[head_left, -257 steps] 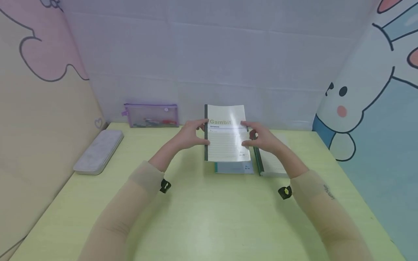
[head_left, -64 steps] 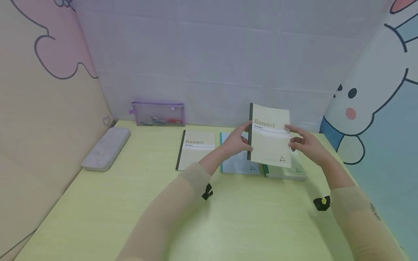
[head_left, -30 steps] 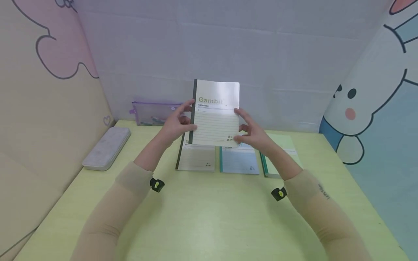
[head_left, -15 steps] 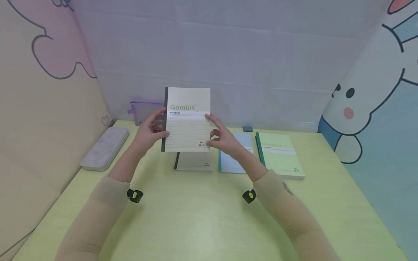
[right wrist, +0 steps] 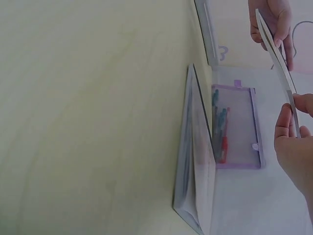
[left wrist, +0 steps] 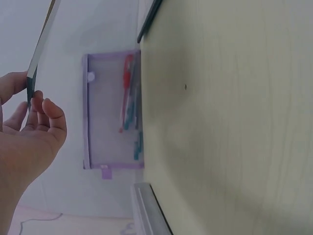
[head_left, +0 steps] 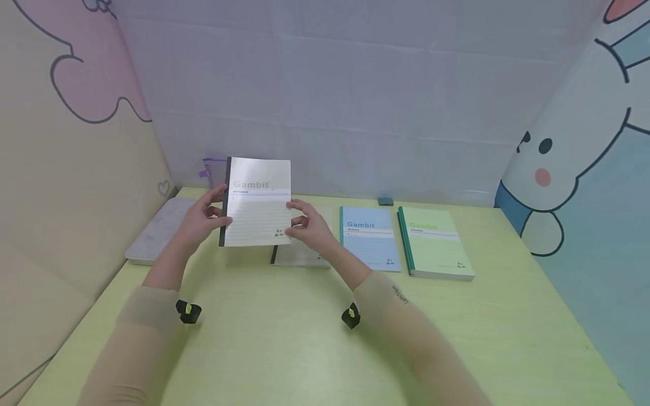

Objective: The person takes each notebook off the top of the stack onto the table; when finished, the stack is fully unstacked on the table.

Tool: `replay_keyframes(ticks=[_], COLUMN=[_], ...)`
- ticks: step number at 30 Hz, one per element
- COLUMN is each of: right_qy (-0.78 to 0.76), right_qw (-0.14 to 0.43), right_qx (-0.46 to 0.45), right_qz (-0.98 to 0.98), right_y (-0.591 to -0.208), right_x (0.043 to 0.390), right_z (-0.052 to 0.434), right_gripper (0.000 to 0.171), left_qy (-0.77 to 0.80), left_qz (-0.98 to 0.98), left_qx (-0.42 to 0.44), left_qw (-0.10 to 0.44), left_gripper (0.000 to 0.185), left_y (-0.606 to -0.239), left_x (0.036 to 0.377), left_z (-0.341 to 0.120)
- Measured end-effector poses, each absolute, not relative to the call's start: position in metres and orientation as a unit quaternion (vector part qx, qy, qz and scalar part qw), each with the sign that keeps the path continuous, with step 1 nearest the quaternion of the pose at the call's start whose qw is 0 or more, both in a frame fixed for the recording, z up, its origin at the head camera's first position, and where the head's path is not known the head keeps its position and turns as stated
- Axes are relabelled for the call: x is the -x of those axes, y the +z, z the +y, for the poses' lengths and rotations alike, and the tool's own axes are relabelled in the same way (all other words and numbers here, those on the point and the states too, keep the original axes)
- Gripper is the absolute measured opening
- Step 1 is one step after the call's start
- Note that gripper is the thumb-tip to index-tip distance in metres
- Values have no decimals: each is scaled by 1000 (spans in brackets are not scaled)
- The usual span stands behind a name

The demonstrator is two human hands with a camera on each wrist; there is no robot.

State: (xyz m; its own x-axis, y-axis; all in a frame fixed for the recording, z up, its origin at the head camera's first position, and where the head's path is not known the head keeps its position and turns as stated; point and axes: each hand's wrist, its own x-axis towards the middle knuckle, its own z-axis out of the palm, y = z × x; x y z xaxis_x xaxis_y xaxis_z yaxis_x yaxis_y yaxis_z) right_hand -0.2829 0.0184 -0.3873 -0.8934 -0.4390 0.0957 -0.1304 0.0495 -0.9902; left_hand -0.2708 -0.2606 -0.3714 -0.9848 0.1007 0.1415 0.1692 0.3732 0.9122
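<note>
A cream notebook [head_left: 257,202] with a dark spine is held up off the desk [head_left: 304,338], its cover facing the person, its long axis standing upright and the printed title at the top, spine edge to the left. The left hand [head_left: 200,217] pinches the spine edge with thumb in front and fingers [left wrist: 46,110] curled behind; the right hand [head_left: 307,225] grips the opposite long edge, fingers bent around it. The notebook hangs above and just left of a second cream notebook [head_left: 299,254] lying flat on the desk. To the right of that flat one lie a blue notebook [head_left: 369,238] and then a green notebook [head_left: 435,242], side by side, spines left. Behind the raised notebook a purple mesh pouch [left wrist: 112,112] leans at the wall.
</note>
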Motion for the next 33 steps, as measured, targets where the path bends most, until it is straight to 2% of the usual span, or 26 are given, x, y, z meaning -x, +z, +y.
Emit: replay_keyframes(ticks=[12, 24, 33], right_qy=[-518, -269, -230], right_qw=[129, 92, 93], right_qx=[220, 208, 198], right_qz=[817, 936, 948], right_y=[-437, -448, -448], right_x=[295, 294, 293], right_z=[-25, -52, -56], right_gripper=[89, 92, 92], left_qy=[-473, -437, -377], left_qz=[-880, -895, -920], left_qx=[33, 31, 49], left_qw=[-24, -80, -91], left_gripper=[76, 71, 64], left_y=[-400, -424, -433], left_x=[286, 295, 302], left_z=[-296, -312, -310])
